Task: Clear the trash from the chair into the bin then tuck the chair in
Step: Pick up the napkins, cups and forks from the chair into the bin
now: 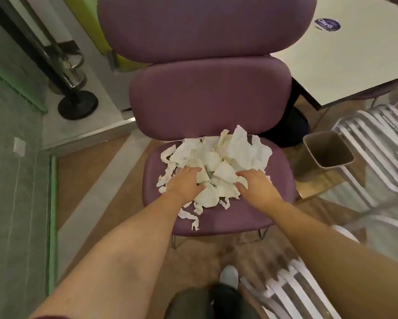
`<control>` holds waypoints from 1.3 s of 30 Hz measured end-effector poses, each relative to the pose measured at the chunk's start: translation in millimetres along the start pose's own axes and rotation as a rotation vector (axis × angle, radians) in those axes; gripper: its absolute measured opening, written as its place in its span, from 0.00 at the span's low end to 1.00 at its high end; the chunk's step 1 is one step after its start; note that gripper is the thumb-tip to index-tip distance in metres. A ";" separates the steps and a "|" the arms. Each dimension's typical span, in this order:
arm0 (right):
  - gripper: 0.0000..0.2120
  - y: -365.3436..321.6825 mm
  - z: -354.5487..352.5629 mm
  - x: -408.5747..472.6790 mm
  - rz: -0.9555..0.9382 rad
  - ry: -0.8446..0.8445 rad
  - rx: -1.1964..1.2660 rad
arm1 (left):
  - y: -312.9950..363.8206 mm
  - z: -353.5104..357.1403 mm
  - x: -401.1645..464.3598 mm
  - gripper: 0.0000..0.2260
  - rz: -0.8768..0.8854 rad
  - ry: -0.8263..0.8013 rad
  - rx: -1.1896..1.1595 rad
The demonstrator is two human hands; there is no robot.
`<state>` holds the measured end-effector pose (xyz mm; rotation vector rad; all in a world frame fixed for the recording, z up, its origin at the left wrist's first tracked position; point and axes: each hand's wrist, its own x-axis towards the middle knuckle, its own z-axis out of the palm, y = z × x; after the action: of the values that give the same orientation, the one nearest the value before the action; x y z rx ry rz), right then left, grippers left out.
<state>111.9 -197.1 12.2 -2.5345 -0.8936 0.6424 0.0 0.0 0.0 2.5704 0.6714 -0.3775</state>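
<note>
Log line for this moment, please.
phase: gathering | left hand: on paper scraps | right hand: on scraps | chair: untucked | bin: right of chair

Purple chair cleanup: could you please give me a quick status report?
Left hand and right hand both on the white crumpled paper pile, gathering. Pile on purple padded chair seat. Tan square bin right of chair, path clear.

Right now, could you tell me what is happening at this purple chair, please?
A person is gathering a pile of torn white paper on the seat of the purple chair. The left hand and right hand are both dug into the near side of the pile, fingers curling into the scraps. All of it is on the seat. The bin stands on the floor to the right of the chair, beside the table.
</note>
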 end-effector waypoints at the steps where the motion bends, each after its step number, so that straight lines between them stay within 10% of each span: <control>1: 0.20 3.8 5.5 10.4 0.007 -0.013 0.005 | -2.0 2.6 10.1 0.27 -0.010 -0.020 -0.005; 24: 0.31 71.4 109.9 178.3 0.167 -0.221 -0.073 | -64.2 100.0 175.8 0.43 0.054 -0.066 0.206; 30: 0.36 71.1 123.5 186.0 0.188 -0.179 -0.082 | -66.1 108.3 188.3 0.34 0.079 0.043 0.244; 39: 0.18 67.6 117.6 181.9 0.245 -0.083 0.117 | -62.9 89.4 191.4 0.12 0.027 0.022 0.153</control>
<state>208.6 -103.7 -170.7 -2.5475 -0.5571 0.8534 116.0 80.1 -169.4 2.7287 0.6374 -0.4071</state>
